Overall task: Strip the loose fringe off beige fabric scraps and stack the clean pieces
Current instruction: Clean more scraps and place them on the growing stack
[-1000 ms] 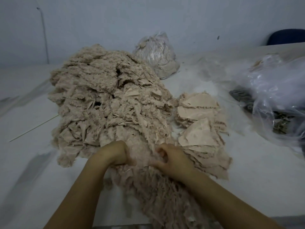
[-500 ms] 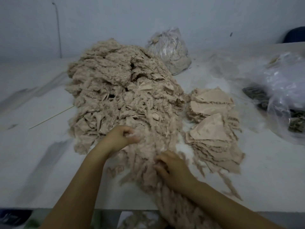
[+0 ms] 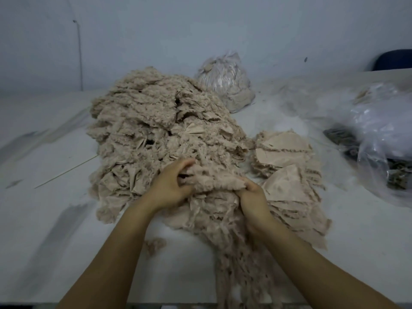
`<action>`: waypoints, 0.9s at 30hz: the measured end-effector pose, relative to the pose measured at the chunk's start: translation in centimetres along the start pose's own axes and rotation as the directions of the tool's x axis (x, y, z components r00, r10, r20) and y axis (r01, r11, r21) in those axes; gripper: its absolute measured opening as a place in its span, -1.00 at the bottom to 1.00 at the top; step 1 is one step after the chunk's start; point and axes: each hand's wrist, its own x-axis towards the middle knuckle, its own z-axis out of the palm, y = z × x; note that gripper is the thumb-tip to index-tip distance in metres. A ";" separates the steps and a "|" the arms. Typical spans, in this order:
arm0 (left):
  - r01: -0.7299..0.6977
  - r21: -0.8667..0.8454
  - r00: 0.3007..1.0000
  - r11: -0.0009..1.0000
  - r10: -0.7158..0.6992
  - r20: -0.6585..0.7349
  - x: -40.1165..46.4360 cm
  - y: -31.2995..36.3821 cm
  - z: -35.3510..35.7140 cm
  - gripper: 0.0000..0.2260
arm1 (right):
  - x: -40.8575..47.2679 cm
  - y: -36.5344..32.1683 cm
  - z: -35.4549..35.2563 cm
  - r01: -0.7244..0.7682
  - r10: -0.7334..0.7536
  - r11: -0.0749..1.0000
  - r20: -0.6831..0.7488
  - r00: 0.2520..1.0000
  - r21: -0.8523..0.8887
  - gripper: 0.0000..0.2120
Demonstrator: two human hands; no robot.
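1. At the near foot of the big heap of fringed scraps (image 3: 160, 134), in the head view, both hands are working close together on one fuzzy beige scrap (image 3: 214, 179) that is lying against the heap's front slope.
2. Left hand (image 3: 171, 186) is sitting at the scrap's left end, its fingers curling into the fluff and gripping it, thumb towards the heap.
3. Right hand (image 3: 252, 197) is gripping the scrap's right end, fingers folding under the fabric edge, knuckles facing up.
4. Right of the heap, and touching its lower edge, a stack of clean pieces (image 3: 287, 172) is lying flat, its smooth triangular pieces overlapping like shingles; the right hand is sitting just beside its left edge.
5. Below the heap, a long trail of pulled fringe (image 3: 243, 264) is running down between the two forearms towards the near edge of the counter (image 3: 55, 230), and a small tuft (image 3: 156, 244) is lying apart from it, just left of the trail.
6. Behind the heap, a tied clear bag of beige material (image 3: 225, 81) is sitting by the wall.
7. Far right of the heap, well apart from it, crumpled clear plastic bags (image 3: 379, 130) are covering some dark material whose nature I cannot tell.
8. Left of the heap, a thin stick (image 3: 66, 171) is lying slantwise on the counter.
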 end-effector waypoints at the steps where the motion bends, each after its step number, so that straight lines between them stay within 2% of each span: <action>1: -0.004 0.144 1.000 0.990 0.002 0.014 0.3 -0.5 0.2 -0.59 | 0.1 0.1 -0.3 -0.028 0.028 1.000 0.017 0.999 0.005 -0.71; 2: 0.010 0.182 0.999 0.983 -0.002 -0.043 0.5 -0.6 0.3 -0.65 | 0.0 0.0 -0.4 -0.046 0.046 0.999 0.033 0.998 0.008 -0.72; 4: 0.041 0.027 0.991 0.999 -0.037 -0.132 0.8 -0.1 0.2 -0.90 | -0.1 0.4 -0.9 -0.050 0.051 0.998 0.015 0.999 -0.022 -0.71; 6: 0.028 -0.131 0.997 0.991 -0.038 -0.070 1.3 0.8 0.0 -0.80 | 0.0 0.7 -1.6 -0.002 0.000 0.991 -0.012 1.000 -0.137 -0.73; 8: 0.029 -0.200 0.999 0.979 -0.025 0.022 1.9 1.9 0.1 -0.67 | 0.0 0.8 -2.4 0.131 -0.127 0.938 0.034 0.991 -0.320 -0.95; 10: 0.047 -0.208 0.998 0.977 -0.038 0.051 2.6 2.5 0.7 -0.63 | -0.1 0.7 -2.9 0.288 -0.248 0.828 0.146 0.958 -0.481 -0.52; 11: 0.065 -0.220 0.996 0.973 -0.048 0.081 3.0 2.6 1.0 -0.65 | -0.2 0.5 -2.8 0.362 -0.311 0.785 0.186 0.932 -0.502 -0.44; 13: 0.086 -0.282 0.992 0.956 -0.055 0.116 3.6 3.4 1.8 -0.70 | -0.4 0.2 -2.5 0.458 -0.403 0.744 0.220 0.888 -0.486 -0.59; 14: 0.074 -0.312 0.994 0.947 -0.047 0.094 4.0 3.7 2.2 -0.74 | -0.2 0.2 -2.3 0.444 -0.406 0.769 0.184 0.895 -0.460 -0.73; 16: -0.011 -0.265 1.000 0.964 0.005 -0.025 4.6 4.0 2.6 -0.86 | 0.3 0.0 -2.4 0.308 -0.294 0.890 0.093 0.951 -0.335 -0.96; 17: -0.056 -0.235 0.995 0.970 0.036 -0.089 4.8 4.0 2.7 -0.95 | 0.3 0.0 -2.5 0.240 -0.233 0.937 0.059 0.971 -0.255 -0.96; 19: -0.144 -0.225 0.974 0.964 0.098 -0.207 4.4 3.7 2.9 -0.88 | 0.4 -0.2 -2.7 0.156 -0.155 0.979 0.023 0.988 -0.130 -0.97; 21: -0.303 -0.162 0.927 0.939 0.251 -0.280 3.4 3.3 2.9 -0.83 | 0.5 -0.4 -2.8 0.103 -0.105 0.993 -0.042 0.994 -0.058 -0.92; 23: -0.392 -0.040 0.914 0.919 0.383 -0.135 2.2 2.7 3.5 -0.69 | 1.0 -0.8 -2.5 0.012 -0.006 0.987 -0.040 0.999 0.163 -0.86; 25: -0.431 0.138 0.902 0.892 0.424 0.079 1.5 1.9 4.6 -0.55 | 1.4 -1.6 -2.2 -0.100 0.088 0.907 0.050 0.995 0.408 -0.82; 26: -0.427 0.170 0.904 0.888 0.422 0.071 1.4 1.3 5.3 -0.59 | 1.4 -2.1 -2.0 -0.154 0.117 0.856 0.106 0.987 0.493 -0.82; 27: -0.362 0.113 0.930 0.925 0.366 -0.015 1.3 1.1 5.7 -0.69 | 1.4 -2.4 -1.8 -0.198 0.136 0.821 0.153 0.979 0.535 -0.82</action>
